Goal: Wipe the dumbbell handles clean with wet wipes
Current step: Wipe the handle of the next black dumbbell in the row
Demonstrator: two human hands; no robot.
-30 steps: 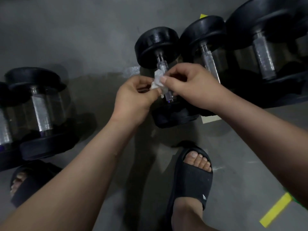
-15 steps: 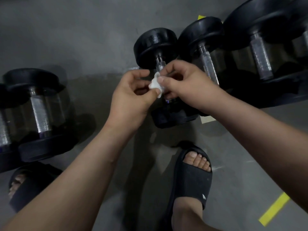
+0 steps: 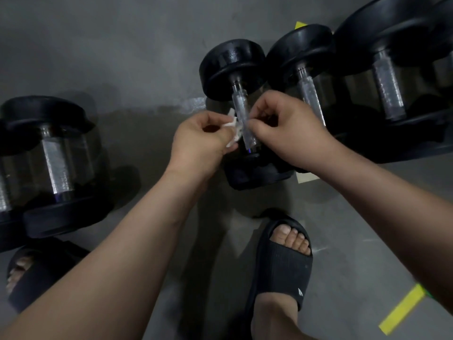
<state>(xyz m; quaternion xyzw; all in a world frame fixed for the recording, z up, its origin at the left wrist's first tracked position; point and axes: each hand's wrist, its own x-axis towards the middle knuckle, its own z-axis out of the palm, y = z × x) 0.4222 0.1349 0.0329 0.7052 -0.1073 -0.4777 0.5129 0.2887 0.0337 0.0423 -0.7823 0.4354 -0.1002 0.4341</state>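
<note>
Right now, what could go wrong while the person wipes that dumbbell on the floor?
The wet wipe is only a small bunched wad in the left hand, so it may slip off the handle or miss parts.
The right hand sits between this dumbbell and the next dumbbell; if either rolls, fingers might get pinched.
Bare toes in the open sandal are near the weight.

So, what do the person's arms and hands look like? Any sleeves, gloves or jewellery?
The left hand and right hand wear no gloves, and no watch, ring or bracelet is visible. Both arms are bare up to the picture's edge: no sleeves show.
</note>
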